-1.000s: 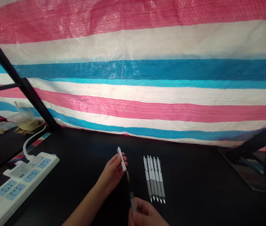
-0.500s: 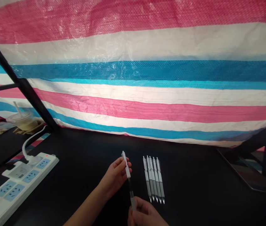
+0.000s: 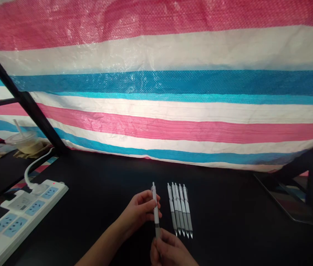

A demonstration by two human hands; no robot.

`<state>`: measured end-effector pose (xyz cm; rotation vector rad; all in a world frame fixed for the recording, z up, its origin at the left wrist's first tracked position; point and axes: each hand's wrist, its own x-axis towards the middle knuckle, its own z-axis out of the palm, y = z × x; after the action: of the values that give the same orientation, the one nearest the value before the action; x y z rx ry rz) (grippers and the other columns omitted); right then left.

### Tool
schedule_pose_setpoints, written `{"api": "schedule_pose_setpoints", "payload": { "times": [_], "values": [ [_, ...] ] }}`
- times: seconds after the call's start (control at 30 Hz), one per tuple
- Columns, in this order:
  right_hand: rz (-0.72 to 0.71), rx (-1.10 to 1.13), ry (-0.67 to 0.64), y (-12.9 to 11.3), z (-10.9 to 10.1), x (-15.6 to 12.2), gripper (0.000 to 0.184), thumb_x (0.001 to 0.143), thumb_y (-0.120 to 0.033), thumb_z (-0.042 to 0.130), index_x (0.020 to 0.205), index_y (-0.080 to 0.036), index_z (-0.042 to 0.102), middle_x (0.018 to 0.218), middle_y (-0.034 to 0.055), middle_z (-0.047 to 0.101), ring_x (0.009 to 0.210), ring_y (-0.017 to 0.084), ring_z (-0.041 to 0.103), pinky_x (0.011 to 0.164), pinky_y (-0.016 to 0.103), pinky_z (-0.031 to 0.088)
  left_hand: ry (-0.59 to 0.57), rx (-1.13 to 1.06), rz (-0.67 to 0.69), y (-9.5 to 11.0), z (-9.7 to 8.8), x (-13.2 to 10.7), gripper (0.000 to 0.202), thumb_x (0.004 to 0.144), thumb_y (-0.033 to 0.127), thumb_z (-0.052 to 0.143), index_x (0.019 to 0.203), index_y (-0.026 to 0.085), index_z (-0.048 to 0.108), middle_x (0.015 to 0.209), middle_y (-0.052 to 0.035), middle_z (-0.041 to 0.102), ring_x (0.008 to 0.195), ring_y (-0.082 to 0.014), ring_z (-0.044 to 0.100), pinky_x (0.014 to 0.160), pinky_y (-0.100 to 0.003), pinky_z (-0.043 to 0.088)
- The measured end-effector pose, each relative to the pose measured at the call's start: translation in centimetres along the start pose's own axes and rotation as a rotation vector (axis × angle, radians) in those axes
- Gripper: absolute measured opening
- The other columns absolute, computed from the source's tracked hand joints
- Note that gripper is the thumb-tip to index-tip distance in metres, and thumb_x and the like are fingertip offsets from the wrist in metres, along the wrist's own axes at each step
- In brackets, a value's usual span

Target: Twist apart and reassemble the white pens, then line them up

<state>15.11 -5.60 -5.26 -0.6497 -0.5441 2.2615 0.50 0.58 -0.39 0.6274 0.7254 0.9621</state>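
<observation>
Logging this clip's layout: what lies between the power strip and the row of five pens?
The head view shows the left hand and forearm between the power strip and the row of pens, plus the white pen held with the right hand.

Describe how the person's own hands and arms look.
Both the left hand and the right hand are ungloved, with no rings showing. The left forearm is bare, with no sleeve, watch or bracelet in view; the right forearm is out of frame.

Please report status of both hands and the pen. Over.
Left fingers pinch white barrel; right fingers hold gray grip. Parts aligned, full closure unclear. Five pens close at right, not between.
</observation>
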Motion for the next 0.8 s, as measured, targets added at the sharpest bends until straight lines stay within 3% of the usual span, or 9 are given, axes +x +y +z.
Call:
{"api": "schedule_pose_setpoints", "payload": {
  "times": [0.17,0.33,0.47,0.63,0.8],
  "values": [
    [0.062,0.089,0.053,0.67,-0.51,0.14,0.043,0.062,-0.048,0.087,0.070,-0.013,0.063,0.054,-0.0011,0.059,0.047,0.008,0.050,0.054,0.023,0.036,-0.021,-0.041,-0.056,-0.06,0.00,-0.06,0.023,0.070,0.024,0.082,0.087,0.011,0.073,0.075,-0.0056,0.068,0.065,-0.0167,0.069,0.061,-0.025,0.052],
    [0.032,0.068,0.004,0.63,-0.61,0.03,0.048,0.068,-0.052,0.082,0.093,-0.014,0.066,0.068,0.0051,0.071,0.059,0.016,0.064,0.061,0.029,0.042,-0.009,-0.039,-0.026,-0.09,-0.28,0.08,0.020,0.072,0.022,0.081,0.089,0.012,0.074,0.076,-0.0054,0.069,0.065,-0.0168,0.070,0.061,-0.025,0.052],
    [0.035,0.023,-0.042,0.48,-0.66,0.12,0.040,0.064,-0.043,0.088,0.076,-0.015,0.062,0.064,0.0009,0.068,0.058,0.014,0.065,0.060,0.026,0.042,-0.024,-0.041,-0.027,-0.29,-0.42,0.14,0.020,0.074,0.022,0.079,0.091,0.012,0.075,0.077,-0.0058,0.069,0.064,-0.0166,0.069,0.062,-0.025,0.053],
    [0.063,0.059,-0.010,-0.08,-0.21,-0.02,0.047,0.068,-0.050,0.083,0.091,-0.013,0.067,0.078,0.0070,0.073,0.069,0.019,0.070,0.066,0.030,0.047,-0.034,-0.029,-0.029,-0.48,-0.44,0.09,0.021,0.074,0.022,0.079,0.092,0.012,0.075,0.077,-0.0059,0.069,0.064,-0.0164,0.069,0.060,-0.024,0.052],
    [0.035,-0.007,-0.058,-0.18,-0.23,-0.04,0.041,0.060,-0.043,0.090,0.075,-0.013,0.066,0.068,0.0023,0.069,0.061,0.014,0.067,0.060,0.025,0.044,-0.041,-0.004,-0.033,-0.35,-0.15,-0.02,0.022,0.074,0.023,0.080,0.093,0.011,0.075,0.077,-0.0063,0.069,0.064,-0.0163,0.069,0.061,-0.025,0.053]
  ]
}}
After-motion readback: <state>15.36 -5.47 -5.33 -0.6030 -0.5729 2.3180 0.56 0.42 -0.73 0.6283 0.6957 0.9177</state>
